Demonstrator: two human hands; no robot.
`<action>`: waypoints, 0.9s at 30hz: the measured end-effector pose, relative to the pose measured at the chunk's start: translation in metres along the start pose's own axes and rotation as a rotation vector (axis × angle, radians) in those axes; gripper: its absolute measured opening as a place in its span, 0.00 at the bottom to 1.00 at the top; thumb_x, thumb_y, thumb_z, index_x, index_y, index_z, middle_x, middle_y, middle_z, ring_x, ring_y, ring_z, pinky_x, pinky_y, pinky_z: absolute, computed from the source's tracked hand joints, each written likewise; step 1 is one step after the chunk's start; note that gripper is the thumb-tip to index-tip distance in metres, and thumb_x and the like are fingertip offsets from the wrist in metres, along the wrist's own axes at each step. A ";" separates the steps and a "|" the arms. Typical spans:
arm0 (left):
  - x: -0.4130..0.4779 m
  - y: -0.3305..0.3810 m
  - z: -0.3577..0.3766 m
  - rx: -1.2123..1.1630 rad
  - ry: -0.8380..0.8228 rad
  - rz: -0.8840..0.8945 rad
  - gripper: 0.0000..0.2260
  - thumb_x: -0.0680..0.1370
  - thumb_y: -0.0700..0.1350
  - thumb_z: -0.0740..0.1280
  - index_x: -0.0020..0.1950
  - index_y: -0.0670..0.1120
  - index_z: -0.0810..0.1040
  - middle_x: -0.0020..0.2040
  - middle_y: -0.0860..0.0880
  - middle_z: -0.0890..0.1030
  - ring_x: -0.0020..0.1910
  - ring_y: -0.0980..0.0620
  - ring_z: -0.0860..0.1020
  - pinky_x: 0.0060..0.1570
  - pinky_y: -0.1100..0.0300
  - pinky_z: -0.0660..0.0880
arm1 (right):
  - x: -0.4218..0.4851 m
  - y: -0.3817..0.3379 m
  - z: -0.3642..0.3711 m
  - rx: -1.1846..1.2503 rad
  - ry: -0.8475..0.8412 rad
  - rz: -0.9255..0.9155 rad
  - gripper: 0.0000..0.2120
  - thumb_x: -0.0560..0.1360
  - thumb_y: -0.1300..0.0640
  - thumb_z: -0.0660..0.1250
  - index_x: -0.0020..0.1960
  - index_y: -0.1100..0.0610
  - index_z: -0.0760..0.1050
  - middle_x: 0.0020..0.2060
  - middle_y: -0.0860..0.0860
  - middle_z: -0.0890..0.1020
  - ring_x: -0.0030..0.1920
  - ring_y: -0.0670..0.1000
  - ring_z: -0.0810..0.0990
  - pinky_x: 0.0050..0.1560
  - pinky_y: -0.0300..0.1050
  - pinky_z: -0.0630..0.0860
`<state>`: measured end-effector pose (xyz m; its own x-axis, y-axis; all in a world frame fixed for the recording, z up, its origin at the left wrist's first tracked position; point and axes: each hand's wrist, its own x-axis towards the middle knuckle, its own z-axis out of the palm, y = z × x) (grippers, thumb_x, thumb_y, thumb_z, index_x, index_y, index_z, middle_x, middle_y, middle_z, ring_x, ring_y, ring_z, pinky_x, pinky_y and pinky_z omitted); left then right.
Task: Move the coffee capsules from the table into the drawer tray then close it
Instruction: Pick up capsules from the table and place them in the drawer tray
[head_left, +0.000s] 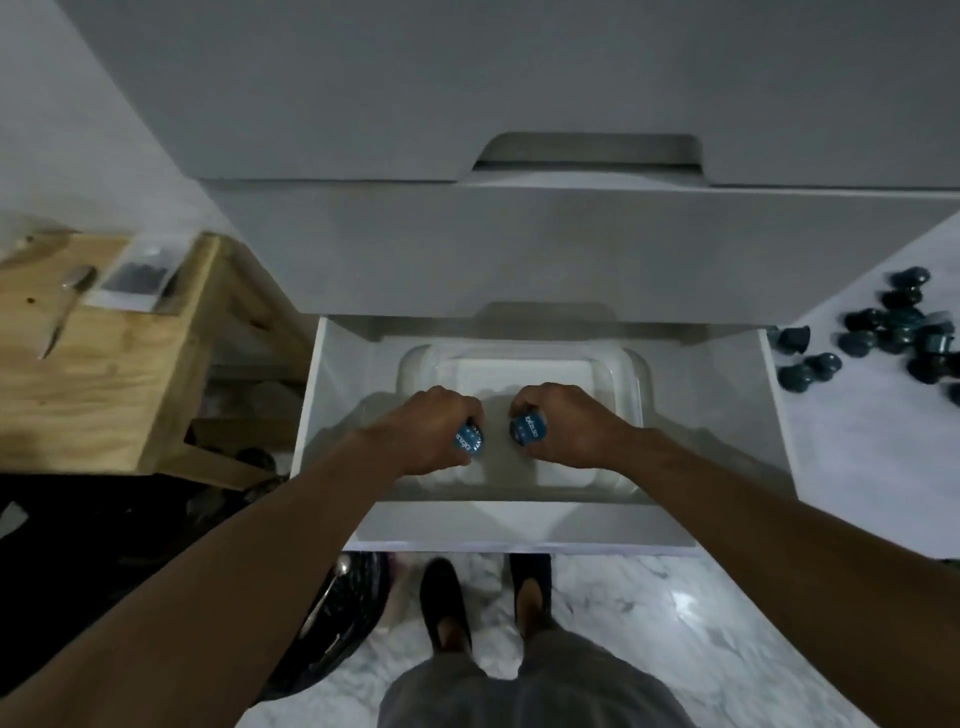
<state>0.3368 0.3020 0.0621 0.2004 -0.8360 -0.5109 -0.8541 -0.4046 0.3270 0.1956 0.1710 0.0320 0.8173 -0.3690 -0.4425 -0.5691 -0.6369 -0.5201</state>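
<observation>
- White cabinet fronts above a marbled floor; one drawer (311, 415) is open, with one clear tray (631, 374) inside
- The left hand (426, 426) is curled round one blue capsule (470, 441), and the right hand (561, 421) round a second capsule (529, 430), both over the tray
- They are probably light, thin-walled and easily dented: grip the sides gently
- Roughly a dozen loose capsules (883, 338) lie on the table (857, 467); overlap prevents an exact count

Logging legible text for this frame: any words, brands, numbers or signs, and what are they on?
left-hand capsule, blue lid: white lettering, too blurred to read.
right-hand capsule, blue lid: white lettering, too blurred to read.
loose capsules on the table: no text visible.
Nothing else carries readable text.
</observation>
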 end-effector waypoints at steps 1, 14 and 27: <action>0.003 -0.004 0.002 -0.001 -0.016 0.018 0.15 0.70 0.47 0.75 0.55 0.50 0.76 0.54 0.50 0.80 0.51 0.51 0.77 0.45 0.62 0.71 | -0.001 -0.003 0.002 -0.013 -0.001 0.004 0.20 0.68 0.59 0.74 0.59 0.53 0.75 0.56 0.52 0.79 0.54 0.51 0.76 0.52 0.42 0.74; 0.014 -0.020 -0.002 0.002 -0.059 0.097 0.10 0.73 0.45 0.72 0.53 0.46 0.81 0.50 0.45 0.80 0.44 0.48 0.77 0.43 0.59 0.72 | 0.000 -0.028 0.012 0.117 -0.028 0.170 0.08 0.71 0.61 0.71 0.51 0.57 0.80 0.45 0.57 0.84 0.35 0.51 0.84 0.45 0.49 0.83; 0.003 -0.026 0.000 0.043 -0.111 -0.012 0.12 0.72 0.48 0.74 0.51 0.44 0.80 0.47 0.45 0.82 0.43 0.47 0.80 0.51 0.54 0.79 | 0.012 -0.053 0.019 0.140 -0.212 0.183 0.14 0.69 0.68 0.70 0.53 0.60 0.80 0.46 0.57 0.84 0.41 0.54 0.85 0.48 0.49 0.83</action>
<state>0.3600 0.3104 0.0523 0.1581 -0.7840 -0.6003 -0.8723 -0.3958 0.2872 0.2343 0.2135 0.0400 0.6715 -0.3104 -0.6729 -0.7240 -0.4680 -0.5067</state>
